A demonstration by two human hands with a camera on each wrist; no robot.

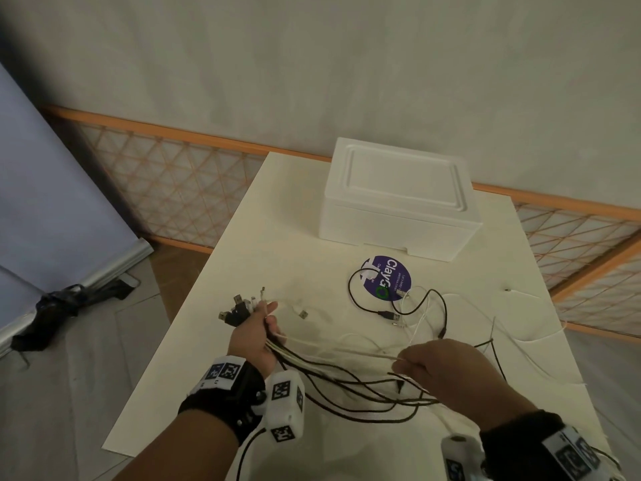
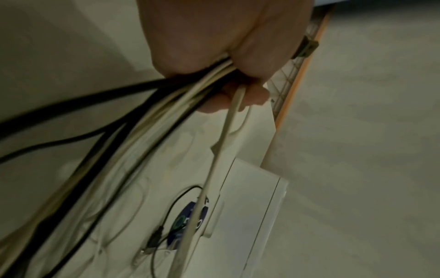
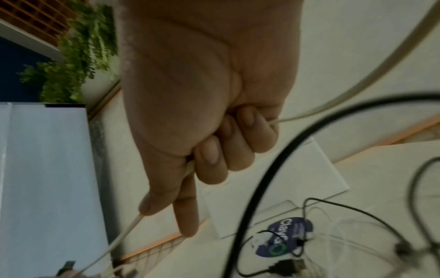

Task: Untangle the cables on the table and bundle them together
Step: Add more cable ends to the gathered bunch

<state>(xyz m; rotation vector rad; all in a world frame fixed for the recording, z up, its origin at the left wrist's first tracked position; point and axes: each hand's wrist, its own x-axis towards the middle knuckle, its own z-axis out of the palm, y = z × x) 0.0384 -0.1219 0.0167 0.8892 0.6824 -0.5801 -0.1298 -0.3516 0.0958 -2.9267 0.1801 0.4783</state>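
Note:
My left hand [image 1: 258,333] grips a bunch of black and white cables [image 1: 312,362] just behind their plugs [image 1: 239,308], which fan out past the fingers. In the left wrist view the same bunch [image 2: 181,88] runs out from under the curled fingers [image 2: 238,97]. My right hand [image 1: 440,368] holds one white cable [image 1: 367,354] that stretches across to the left hand; in the right wrist view the fingers [image 3: 226,150] are curled round this white cable [image 3: 126,231]. More black and white cables [image 1: 416,310] lie loose and tangled on the white table [image 1: 215,341].
A white foam box [image 1: 399,199] stands at the table's far end. In front of it lies a round purple sticker [image 1: 388,277] with cable over it. A single white plug [image 1: 303,314] lies near the left hand. An orange lattice fence [image 1: 173,182] runs behind.

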